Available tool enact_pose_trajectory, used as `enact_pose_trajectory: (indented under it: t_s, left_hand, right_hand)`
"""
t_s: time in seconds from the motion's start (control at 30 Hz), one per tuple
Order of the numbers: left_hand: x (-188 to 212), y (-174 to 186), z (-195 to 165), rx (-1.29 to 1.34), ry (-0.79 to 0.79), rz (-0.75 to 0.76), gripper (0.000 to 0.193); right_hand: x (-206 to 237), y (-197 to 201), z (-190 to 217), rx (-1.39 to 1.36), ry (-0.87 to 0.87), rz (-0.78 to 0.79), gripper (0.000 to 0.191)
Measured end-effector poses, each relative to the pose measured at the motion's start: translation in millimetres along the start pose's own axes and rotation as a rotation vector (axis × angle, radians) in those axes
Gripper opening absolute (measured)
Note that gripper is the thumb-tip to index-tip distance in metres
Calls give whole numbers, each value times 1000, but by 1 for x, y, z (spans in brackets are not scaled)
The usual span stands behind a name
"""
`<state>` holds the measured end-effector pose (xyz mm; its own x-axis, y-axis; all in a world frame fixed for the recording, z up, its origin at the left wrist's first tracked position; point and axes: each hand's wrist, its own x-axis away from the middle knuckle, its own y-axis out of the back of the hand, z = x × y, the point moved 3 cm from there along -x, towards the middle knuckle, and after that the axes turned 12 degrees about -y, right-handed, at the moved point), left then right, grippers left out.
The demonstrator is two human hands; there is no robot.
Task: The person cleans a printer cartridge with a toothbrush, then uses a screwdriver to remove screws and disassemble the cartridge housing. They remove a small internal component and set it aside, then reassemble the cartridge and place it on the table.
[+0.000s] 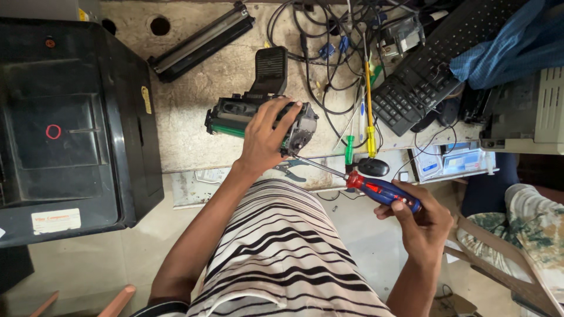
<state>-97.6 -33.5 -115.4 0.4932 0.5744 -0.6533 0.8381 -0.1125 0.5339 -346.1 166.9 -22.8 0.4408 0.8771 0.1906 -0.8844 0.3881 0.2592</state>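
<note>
A black toner cartridge (pixel 235 114) with a green strip lies on the worn workbench (pixel 188 94). My left hand (pixel 265 138) rests on top of it, fingers spread over its right end, holding it down. My right hand (pixel 424 226) grips a screwdriver (pixel 376 189) by its red and blue handle. The metal shaft points up and left, and its tip meets the right end of the cartridge just under my left hand. My striped shirt fills the lower middle of the view.
A large black printer (pixel 70 123) stands at the left. A long black roller part (pixel 202 41) lies at the back. Tangled cables (pixel 335 53), a yellow screwdriver (pixel 370 111), a keyboard (pixel 429 70), a mouse (pixel 373 167) and pliers (pixel 291 170) crowd the right. Another person's leg (pixel 529 229) sits at the right.
</note>
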Motion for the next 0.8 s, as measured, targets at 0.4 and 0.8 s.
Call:
enact_pose_trajectory:
  t_s: [0.4, 0.8]
  left_hand:
    - [9, -18, 6, -70, -67, 46, 74]
    - [7, -34, 16, -141, -53, 172, 87]
  right_hand:
    - [-6, -2, 43, 430, -69, -73, 23]
    - [-14, -23, 56, 475, 133, -164, 33]
